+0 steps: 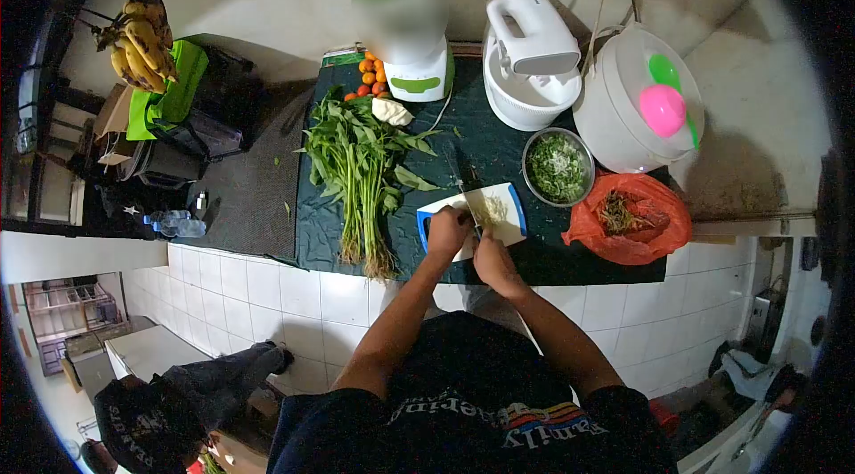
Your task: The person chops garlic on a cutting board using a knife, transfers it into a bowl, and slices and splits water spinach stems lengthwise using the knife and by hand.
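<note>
A white cutting board with blue ends (pixel 510 243) lies near the table's front edge. My right hand (pixel 495 260) is closed around the handle of a knife (pixel 467 200), whose blade points away from me across the board. My left hand (pixel 448 230) rests on the board's left part, fingers curled beside the blade; what they hold, if anything, is hidden. Finely chopped pale bits (pixel 492 208) lie right of the knife. Left of the board is a big bunch of leafy green stems with roots (pixel 361 180). To the right stands a metal bowl of chopped greens (pixel 558 167).
An orange plastic bag (pixel 631 220) holds root trimmings. Behind stand a white-and-green blender (pixel 419 73), a stand mixer (pixel 533 60) and a white rice cooker (pixel 623 104). Small tomatoes and orange fruits (pixel 371 73) sit near a whitish lump (pixel 392 111). Another person (pixel 160 412) is at lower left.
</note>
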Action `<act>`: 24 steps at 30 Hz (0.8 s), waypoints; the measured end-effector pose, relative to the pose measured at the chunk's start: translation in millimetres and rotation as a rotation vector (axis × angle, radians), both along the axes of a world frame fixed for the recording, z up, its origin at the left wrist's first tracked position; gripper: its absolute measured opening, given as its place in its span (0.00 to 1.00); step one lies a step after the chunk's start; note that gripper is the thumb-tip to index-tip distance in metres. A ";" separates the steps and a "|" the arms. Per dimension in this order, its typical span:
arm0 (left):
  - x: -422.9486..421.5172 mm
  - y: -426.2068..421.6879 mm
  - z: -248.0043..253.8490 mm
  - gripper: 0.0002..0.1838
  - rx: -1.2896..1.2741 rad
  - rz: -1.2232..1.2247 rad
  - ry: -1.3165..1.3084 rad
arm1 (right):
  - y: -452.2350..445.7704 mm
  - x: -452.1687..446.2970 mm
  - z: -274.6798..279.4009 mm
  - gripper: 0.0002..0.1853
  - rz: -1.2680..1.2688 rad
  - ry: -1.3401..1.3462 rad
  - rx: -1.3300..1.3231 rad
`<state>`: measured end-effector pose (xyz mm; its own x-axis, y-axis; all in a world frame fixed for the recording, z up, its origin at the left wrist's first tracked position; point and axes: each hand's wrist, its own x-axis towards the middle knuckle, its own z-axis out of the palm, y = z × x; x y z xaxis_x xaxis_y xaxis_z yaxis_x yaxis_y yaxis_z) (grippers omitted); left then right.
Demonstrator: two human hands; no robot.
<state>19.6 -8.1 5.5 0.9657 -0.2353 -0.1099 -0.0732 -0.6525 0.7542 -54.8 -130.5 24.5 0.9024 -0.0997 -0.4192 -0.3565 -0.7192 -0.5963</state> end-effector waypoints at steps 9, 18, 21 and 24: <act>1.2 6.1 -19.2 0.12 0.009 -0.040 -0.045 | -13.0 10.1 3.5 0.20 0.054 -0.097 0.018; -0.3 3.6 -7.2 0.11 -0.004 -0.021 -0.009 | -7.4 -2.5 14.3 0.16 0.060 -0.085 -0.021; 0.1 2.1 -3.2 0.12 0.030 -0.028 0.048 | -8.6 3.2 -9.2 0.19 0.043 -0.016 0.010; -0.3 2.0 -1.9 0.12 0.024 -0.030 0.013 | -8.0 10.7 -10.9 0.20 0.066 -0.111 0.007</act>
<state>19.3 -6.1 3.7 0.9566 -0.2614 -0.1289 -0.0830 -0.6683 0.7392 -44.0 -138.5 13.7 0.9479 -0.0360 -0.3166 -0.2399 -0.7346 -0.6347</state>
